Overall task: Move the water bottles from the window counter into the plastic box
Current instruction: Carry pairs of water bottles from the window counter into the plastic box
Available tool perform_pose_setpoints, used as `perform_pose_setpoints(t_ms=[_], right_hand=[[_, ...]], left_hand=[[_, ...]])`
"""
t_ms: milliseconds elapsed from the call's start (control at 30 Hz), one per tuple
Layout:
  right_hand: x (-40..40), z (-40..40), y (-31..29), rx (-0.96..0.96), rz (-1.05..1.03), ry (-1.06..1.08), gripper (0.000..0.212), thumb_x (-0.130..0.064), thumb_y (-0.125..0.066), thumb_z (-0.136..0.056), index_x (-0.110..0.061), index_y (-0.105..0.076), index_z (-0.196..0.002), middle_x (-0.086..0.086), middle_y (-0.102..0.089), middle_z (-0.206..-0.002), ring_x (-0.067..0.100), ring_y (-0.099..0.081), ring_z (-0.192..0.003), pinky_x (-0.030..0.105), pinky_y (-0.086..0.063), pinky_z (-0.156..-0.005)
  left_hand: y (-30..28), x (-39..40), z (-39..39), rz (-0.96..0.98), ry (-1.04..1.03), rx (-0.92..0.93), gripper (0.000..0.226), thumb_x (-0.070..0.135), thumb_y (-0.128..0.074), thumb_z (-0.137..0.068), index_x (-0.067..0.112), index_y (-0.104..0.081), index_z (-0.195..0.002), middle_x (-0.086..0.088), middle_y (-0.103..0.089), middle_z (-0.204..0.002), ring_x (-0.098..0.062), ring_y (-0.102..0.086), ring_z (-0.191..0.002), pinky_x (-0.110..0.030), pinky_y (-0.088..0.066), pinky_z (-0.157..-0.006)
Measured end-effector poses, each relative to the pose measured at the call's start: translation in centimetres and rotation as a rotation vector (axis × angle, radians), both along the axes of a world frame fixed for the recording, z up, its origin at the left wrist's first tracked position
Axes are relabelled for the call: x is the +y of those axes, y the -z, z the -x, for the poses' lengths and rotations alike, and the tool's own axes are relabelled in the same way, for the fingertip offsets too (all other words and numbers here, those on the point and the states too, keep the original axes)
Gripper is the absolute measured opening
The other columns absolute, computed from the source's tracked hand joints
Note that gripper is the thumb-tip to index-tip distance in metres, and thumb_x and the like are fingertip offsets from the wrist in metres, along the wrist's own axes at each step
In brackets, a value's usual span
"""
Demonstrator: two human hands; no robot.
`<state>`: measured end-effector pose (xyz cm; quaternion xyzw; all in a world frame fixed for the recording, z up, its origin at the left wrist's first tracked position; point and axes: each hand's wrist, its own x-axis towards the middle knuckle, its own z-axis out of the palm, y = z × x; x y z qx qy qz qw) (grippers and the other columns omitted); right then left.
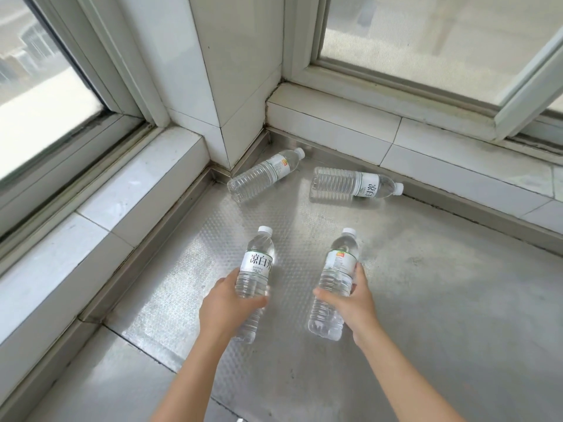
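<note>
Left hand wraps fingers round one water bottle; right hand clamps a second bottle. Keep both grips mid-body and lift level. Embossed metal counter looks slippery. Two bottles lie flat at 12 o'clock and 1 o'clock, beneath the corner windows. Plastic box not in view.

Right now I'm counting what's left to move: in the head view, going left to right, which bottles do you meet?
Bottle in the left hand → bottle lying by the corner pillar → bottle in the right hand → bottle lying under the right window.
</note>
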<state>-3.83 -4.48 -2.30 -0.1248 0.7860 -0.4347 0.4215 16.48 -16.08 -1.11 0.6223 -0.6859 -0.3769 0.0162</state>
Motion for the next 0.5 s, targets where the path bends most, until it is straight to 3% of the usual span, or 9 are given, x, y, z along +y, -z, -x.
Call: perform_pose_setpoints(t_ms=[33, 100, 200, 300, 400, 500], right_hand=[[-0.3, -0.6, 0.1, 0.042, -0.037, -0.031, 0.107, -0.044, -0.091, -0.045, -0.055, -0.032, -0.134, -0.002, -0.063, -0.113, 0.018, -0.067, -0.096, 0.044, -0.056, -0.084], [-1.0, -2.0, 0.3, 0.090, -0.065, -0.059, 0.111, -0.053, -0.083, -0.048, -0.060, -0.018, -0.137, -0.008, -0.053, -0.124, 0.014, -0.061, -0.106, 0.042, -0.051, -0.093], [-2.1, -3.5, 0.9, 0.089, -0.057, -0.019, 0.109, -0.049, -0.080, -0.048, -0.050, -0.022, -0.141, -0.009, -0.052, -0.127, 0.013, -0.059, -0.108, 0.042, -0.049, -0.095], [-3.1, -4.0, 1.1, 0.079, -0.100, 0.013, 0.094, -0.046, -0.079, -0.041, -0.037, -0.042, -0.127, -0.008, -0.067, -0.108, 0.015, -0.068, -0.089, 0.045, -0.056, -0.083], [-3.3, -4.0, 0.0, 0.109, -0.099, 0.034, 0.070, -0.025, -0.080, -0.051, -0.031, -0.049, -0.114, -0.010, -0.068, -0.087, 0.013, -0.069, -0.074, 0.042, -0.058, -0.077], [-2.7, -3.9, -1.0, 0.132, -0.058, -0.008, 0.079, -0.014, -0.079, -0.060, -0.031, -0.043, -0.128, -0.015, -0.061, -0.086, 0.010, -0.066, -0.073, 0.032, -0.054, -0.069]], left_hand=[[-0.1, 0.1, 0.1, 0.002, 0.002, -0.001, 0.057, 0.060, -0.073, -0.061, 0.046, -0.056, -0.114, 0.013, -0.064, -0.092, -0.006, -0.062, -0.077, -0.026, -0.040, -0.059], [-0.4, 0.1, 0.2, 0.003, 0.005, 0.010, 0.060, 0.061, -0.073, -0.063, 0.047, -0.054, -0.119, 0.015, -0.064, -0.093, -0.006, -0.062, -0.079, -0.025, -0.040, -0.058], [-0.7, 0.2, 0.1, -0.031, -0.013, 0.063, 0.068, 0.058, -0.076, -0.066, 0.044, -0.051, -0.128, 0.020, -0.058, -0.086, -0.007, -0.060, -0.080, -0.021, -0.038, -0.057], [-0.8, 0.1, 0.1, -0.028, -0.030, 0.103, 0.072, 0.053, -0.079, -0.065, 0.039, -0.053, -0.131, 0.018, -0.063, -0.088, -0.008, -0.063, -0.080, -0.021, -0.043, -0.060], [-0.9, 0.0, 0.1, -0.037, -0.062, 0.158, 0.072, 0.046, -0.083, -0.063, 0.036, -0.056, -0.129, 0.016, -0.063, -0.084, -0.007, -0.065, -0.078, -0.024, -0.045, -0.064], [-1.0, 0.8, -0.4, -0.050, -0.117, 0.212, 0.069, 0.044, -0.083, -0.063, 0.033, -0.058, -0.126, 0.015, -0.067, -0.081, -0.003, -0.066, -0.074, -0.025, -0.051, -0.065]])
